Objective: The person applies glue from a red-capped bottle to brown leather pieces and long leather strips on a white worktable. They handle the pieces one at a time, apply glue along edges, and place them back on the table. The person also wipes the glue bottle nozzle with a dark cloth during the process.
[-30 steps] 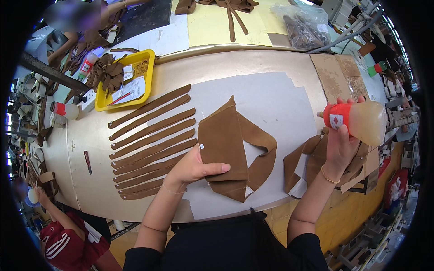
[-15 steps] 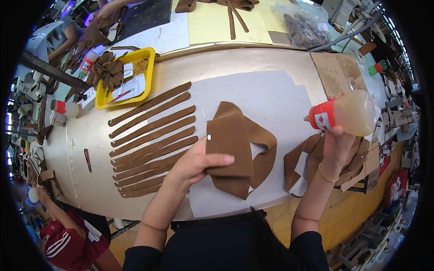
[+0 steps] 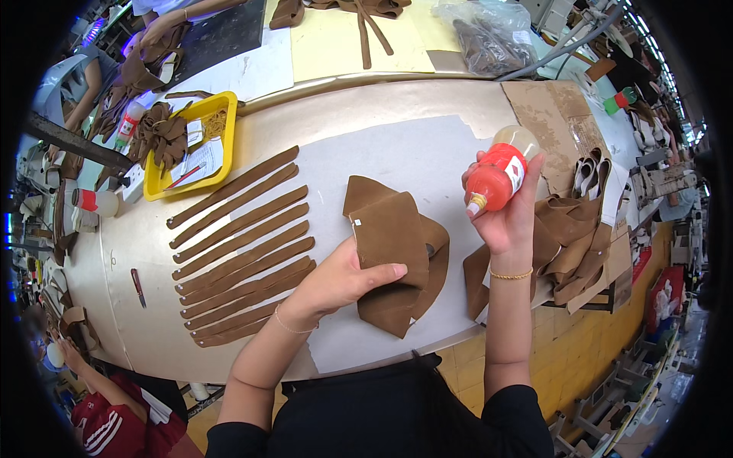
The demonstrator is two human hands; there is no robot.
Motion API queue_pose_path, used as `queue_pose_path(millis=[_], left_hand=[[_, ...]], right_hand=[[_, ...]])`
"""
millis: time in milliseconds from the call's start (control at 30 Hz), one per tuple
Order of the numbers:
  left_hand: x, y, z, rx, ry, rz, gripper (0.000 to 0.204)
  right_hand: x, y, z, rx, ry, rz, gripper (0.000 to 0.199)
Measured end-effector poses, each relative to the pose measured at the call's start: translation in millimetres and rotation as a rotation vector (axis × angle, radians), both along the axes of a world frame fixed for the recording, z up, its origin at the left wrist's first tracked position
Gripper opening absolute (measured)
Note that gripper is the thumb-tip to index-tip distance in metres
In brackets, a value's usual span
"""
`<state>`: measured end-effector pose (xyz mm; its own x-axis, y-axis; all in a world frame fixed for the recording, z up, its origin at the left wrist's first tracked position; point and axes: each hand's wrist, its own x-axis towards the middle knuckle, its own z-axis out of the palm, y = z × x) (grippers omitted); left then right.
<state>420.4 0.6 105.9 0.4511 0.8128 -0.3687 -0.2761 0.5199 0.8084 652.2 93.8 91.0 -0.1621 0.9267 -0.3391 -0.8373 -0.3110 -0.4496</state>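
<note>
Strips lie on the table left of the panel, a heap right; beyond, a tray and bag. The left hand, low, pinches the panel; the right hand, raised, grips a bottle tipped down-left.

A pale gold table filled the middle, bearing a grey sheet. Brown strips lay left of centre, partly on the sheet; a folded brown piece was over it at centre, its contact unclear. A yellow tray sat upper left, a pen left, cardboard upper right.
</note>
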Motion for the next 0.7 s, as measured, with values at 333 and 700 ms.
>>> queue_pose_path(millis=[333,700], left_hand=[[-7,-8,8,0.039,-0.062,-0.001,0.062],[-6,-11,4,0.067,-0.089,-0.019,0.055]], right_hand=[[-13,1,16,0.048,0.011,0.129,0.074],[-21,0,36,0.336,-0.483,-0.077,0.078]])
